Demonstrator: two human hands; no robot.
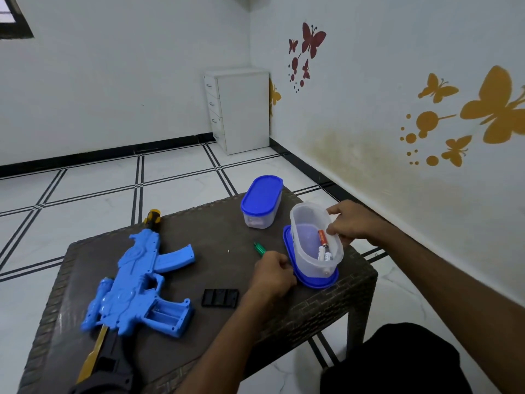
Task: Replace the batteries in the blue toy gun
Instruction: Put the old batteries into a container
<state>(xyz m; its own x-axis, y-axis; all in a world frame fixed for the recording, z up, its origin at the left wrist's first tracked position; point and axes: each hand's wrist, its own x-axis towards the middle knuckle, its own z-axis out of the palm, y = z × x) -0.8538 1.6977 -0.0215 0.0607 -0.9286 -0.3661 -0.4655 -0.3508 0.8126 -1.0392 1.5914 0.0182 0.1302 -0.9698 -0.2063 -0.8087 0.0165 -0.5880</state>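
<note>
The blue toy gun (136, 282) lies on the left of the brown wicker table (176, 351), its battery compartment (167, 315) open and empty. The black battery cover (220, 298) lies beside it. An open clear container (305, 251) stands on its blue lid (321, 281) with several batteries (324, 245) inside. My right hand (352, 223) reaches over the container's rim and its fingers pinch a red-tipped battery. My left hand (271, 273) rests curled against the lid's left edge, on top of a green screwdriver (259, 248).
A second container (261, 201) with a blue lid on stands at the table's far side. A white drawer unit (238, 109) sits in the room corner. The wall runs close along the right. My dark-clothed knee (397, 359) is at the table's near right corner.
</note>
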